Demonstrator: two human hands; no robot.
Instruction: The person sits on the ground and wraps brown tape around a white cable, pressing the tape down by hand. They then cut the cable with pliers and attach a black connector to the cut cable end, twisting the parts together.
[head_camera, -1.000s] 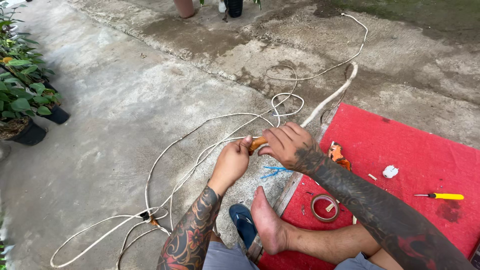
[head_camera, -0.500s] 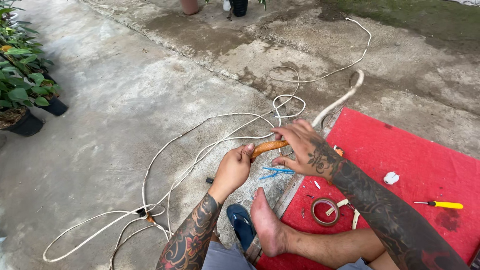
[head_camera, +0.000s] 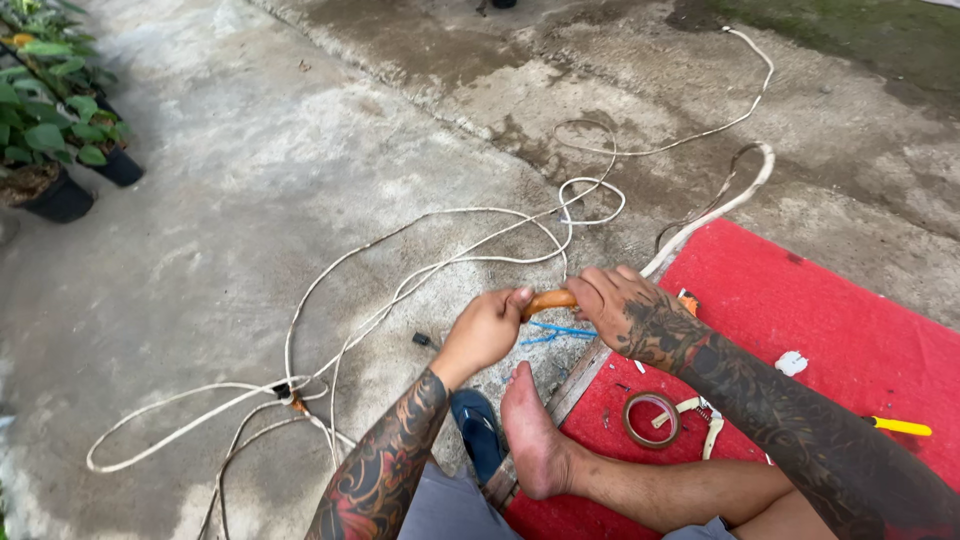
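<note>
Your left hand (head_camera: 487, 330) and right hand (head_camera: 628, 308) both close their fingers on the orange tool handle (head_camera: 550, 299), which lies crosswise between them, just off the red mat's (head_camera: 800, 300) near-left edge above the concrete; the white cable (head_camera: 420, 265) runs beyond it.

Grey concrete floor (head_camera: 230, 230), damp patches; potted plants (head_camera: 55, 140) at left; red mat (head_camera: 800, 320); daylight

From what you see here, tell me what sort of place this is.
Probably an outdoor yard or patio: stained bare concrete ground, leafy green plants in black pots along the edge, and a red mat laid down as a work spot.
</note>
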